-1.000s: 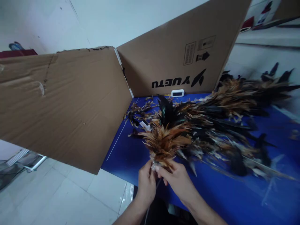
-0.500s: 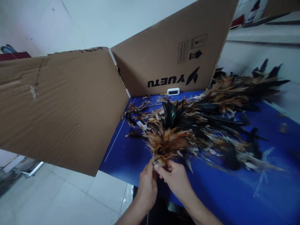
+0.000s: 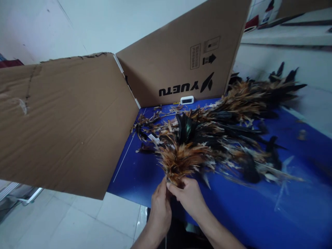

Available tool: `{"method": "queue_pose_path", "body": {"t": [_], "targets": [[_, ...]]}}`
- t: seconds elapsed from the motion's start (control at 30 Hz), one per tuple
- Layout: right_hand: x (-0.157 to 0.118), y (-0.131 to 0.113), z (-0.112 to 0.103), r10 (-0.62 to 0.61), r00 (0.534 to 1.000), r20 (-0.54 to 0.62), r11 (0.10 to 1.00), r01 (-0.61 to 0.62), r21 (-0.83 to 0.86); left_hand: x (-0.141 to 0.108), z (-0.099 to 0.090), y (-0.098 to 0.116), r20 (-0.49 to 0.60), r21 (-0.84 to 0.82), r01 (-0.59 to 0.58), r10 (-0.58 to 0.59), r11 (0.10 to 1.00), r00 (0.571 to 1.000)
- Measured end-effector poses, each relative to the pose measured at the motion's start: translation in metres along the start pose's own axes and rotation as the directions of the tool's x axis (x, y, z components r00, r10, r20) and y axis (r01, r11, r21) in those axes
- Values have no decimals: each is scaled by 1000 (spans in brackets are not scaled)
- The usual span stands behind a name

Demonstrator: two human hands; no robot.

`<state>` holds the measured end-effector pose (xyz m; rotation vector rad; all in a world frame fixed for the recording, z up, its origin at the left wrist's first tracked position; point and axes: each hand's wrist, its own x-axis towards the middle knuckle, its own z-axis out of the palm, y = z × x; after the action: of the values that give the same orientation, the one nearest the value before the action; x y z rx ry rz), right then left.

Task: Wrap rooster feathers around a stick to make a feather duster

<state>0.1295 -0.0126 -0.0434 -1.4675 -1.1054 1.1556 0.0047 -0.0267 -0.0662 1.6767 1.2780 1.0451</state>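
Near the front edge of the blue table, a bushy bundle of orange-brown feathers (image 3: pixel 181 160) is held at its base between both my hands. My left hand (image 3: pixel 160 204) closes round the base from the left. From the right, my right hand (image 3: pixel 188 193) pinches the same spot, its thumb pressed against the bundle. The fingers hide the base itself. Just behind the bundle, dark glossy feathers (image 3: pixel 185 126) stand up out of a long heap of loose brown and black feathers (image 3: pixel 241 102).
A cardboard panel (image 3: pixel 64 128) borders the table on the left, and a second cardboard panel (image 3: pixel 176 55) with printing stands at the back. A small white device with a dark display (image 3: pixel 187 100) sits at its foot. The blue tabletop (image 3: pixel 223 211) extends to the right.
The whole view has shifted slightly to the left. My right hand's fingers have moved closer against the base of the feather bundle; both hands keep their hold.
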Motion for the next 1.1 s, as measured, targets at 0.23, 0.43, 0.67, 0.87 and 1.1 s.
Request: {"method": "queue_pose_path", "body": {"t": [0.23,0.43,0.67,0.87,1.1], "targets": [[-5,-13,8,-47,997,56,999,48,-21,6,-9,13,-30,-108,108,-112,988,993],[-13,-8,-28,-241,967,87,926,256,-279,15,-35,8,-156,-231,208,-247,950,956],[22,-2,-78,-341,940,6,476,178,-861,21,-58,11,-196,-430,188,-295,883,935],[40,-1,-82,-201,975,91,470,177,-865,19,-63,16,-203,-481,223,-355,848,913],[38,-7,-100,-145,989,32,963,149,-226,22,-59,22,-107,-557,274,-395,784,912]]}}
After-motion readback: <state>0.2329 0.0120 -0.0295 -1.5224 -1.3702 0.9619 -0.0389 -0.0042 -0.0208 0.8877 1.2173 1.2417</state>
